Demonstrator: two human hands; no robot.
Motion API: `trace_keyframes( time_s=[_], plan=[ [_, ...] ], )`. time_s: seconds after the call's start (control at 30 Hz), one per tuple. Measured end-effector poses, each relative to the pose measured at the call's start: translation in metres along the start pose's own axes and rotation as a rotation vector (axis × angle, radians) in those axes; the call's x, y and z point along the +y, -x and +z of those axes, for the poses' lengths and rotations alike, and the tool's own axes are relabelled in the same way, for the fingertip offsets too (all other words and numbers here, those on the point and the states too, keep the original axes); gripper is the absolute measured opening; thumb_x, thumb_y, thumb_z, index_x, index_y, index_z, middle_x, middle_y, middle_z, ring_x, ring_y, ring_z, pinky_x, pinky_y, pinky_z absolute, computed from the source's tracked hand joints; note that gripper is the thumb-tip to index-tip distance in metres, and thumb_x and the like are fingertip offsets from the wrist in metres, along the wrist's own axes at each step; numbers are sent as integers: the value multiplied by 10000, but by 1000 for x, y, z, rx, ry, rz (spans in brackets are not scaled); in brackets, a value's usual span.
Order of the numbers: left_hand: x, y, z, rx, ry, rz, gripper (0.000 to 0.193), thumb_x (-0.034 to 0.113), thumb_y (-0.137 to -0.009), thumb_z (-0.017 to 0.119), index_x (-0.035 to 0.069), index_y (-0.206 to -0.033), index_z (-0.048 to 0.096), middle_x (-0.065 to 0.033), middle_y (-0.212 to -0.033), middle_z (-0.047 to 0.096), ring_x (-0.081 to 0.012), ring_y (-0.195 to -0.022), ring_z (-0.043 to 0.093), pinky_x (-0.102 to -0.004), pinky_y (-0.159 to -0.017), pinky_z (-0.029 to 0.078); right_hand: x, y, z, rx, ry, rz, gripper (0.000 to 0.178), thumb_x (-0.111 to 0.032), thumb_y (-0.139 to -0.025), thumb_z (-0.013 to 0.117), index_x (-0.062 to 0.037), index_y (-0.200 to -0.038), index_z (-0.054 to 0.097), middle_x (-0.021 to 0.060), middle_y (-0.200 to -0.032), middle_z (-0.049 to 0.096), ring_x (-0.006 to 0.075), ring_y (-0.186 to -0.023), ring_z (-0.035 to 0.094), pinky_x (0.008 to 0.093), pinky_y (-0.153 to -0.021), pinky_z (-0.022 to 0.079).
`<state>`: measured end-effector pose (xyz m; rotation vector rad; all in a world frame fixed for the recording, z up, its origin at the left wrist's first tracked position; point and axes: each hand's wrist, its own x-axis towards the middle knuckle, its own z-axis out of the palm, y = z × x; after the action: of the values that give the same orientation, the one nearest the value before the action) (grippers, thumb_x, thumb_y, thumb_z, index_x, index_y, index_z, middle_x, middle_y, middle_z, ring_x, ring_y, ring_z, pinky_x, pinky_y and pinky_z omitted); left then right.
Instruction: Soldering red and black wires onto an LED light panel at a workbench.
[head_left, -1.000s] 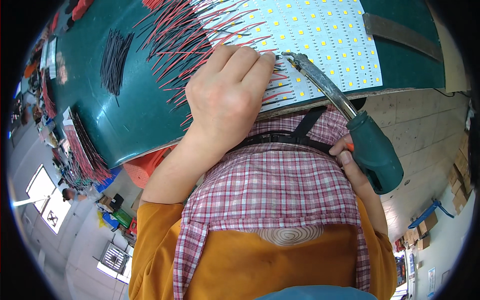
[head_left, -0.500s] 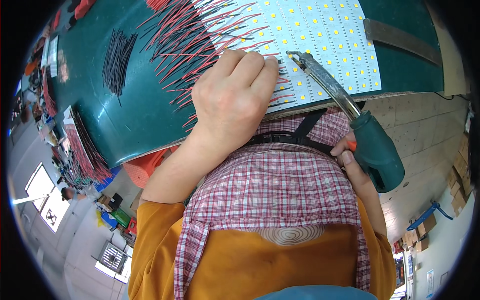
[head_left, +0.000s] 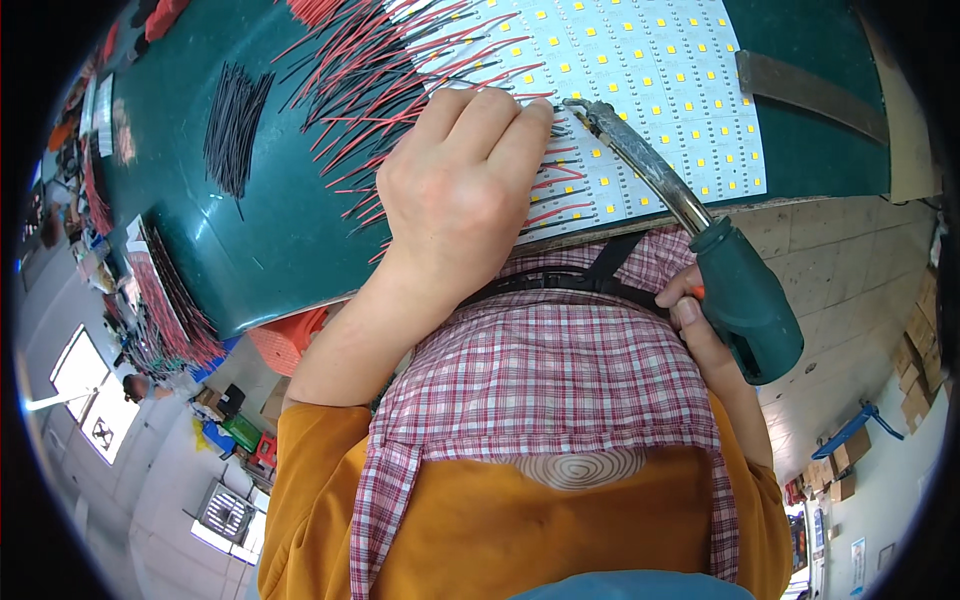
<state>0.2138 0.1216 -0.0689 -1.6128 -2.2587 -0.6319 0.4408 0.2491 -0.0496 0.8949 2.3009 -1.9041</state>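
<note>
My left hand (head_left: 452,185) is closed in a pinch at the left part of a white LED board (head_left: 690,120) with yellow chips. A thin wire end seems to come out at its fingertips, which are mostly hidden under the knuckles. My right hand (head_left: 697,315), partly covered, grips a soldering iron (head_left: 748,300) by its thick green handle. The iron's dark, bent tip lies just right of my left fingertips, close over the board. Red and black wires (head_left: 375,110) fan out along the board's left side, several with ends lying on it.
A bundle of black wires (head_left: 236,130) lies left on the green tabletop (head_left: 270,250). Bundled red and black wires (head_left: 165,295) hang at the table's left edge. A flat metal bar (head_left: 815,95) rests over the board's right edge. Below the table sits an orange-red basket (head_left: 285,345).
The iron's tip has shifted slightly left and up, closer to my left fingertips. My left hand has moved a little up and left. The board appears slightly lower in the view.
</note>
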Motion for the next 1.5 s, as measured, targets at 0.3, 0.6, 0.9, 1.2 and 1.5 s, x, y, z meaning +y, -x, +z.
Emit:
trace_keyframes(
  time_s=[0.3,0.6,0.9,1.2,1.5],
  plan=[
    [4,-1,0,-16,-46,-3,230,87,-630,621,65,-857,654,-11,-779,564,-173,-741,572,-261,-546,472,1,-2,-5,-37,283,-98,58,-10,-835,603,-22,-885,632,62,-743,652,198,-751,639,301,-704,507],
    [9,-2,-1,-30,-48,-12,211,85,-641,625,74,-850,654,-9,-775,555,-170,-739,569,-263,-545,467,-2,5,1,70,-168,102,76,16,-837,591,-16,-902,617,71,-812,646,176,-761,621,303,-715,501],
    [-5,-8,-2,4,-12,-76,222,61,-632,624,75,-847,679,-6,-759,576,-172,-722,564,-268,-543,467,-5,-8,1,-22,-44,16,44,-1,-848,584,-22,-869,616,71,-781,641,183,-742,620,302,-710,497],
    [-2,-8,1,15,-93,-12,234,84,-627,615,75,-854,673,5,-803,576,-154,-744,573,-252,-512,463,-4,-5,2,-43,67,-5,105,-124,-904,534,-27,-897,574,6,-780,538,54,-653,446,211,-608,392],
    [2,-7,-2,-33,-111,-12,227,97,-625,615,68,-846,657,4,-805,568,-154,-743,569,-250,-502,460,-7,-1,5,72,-290,88,45,-1,-857,577,-7,-888,609,77,-798,626,170,-758,603,299,-706,489]
  ],
)
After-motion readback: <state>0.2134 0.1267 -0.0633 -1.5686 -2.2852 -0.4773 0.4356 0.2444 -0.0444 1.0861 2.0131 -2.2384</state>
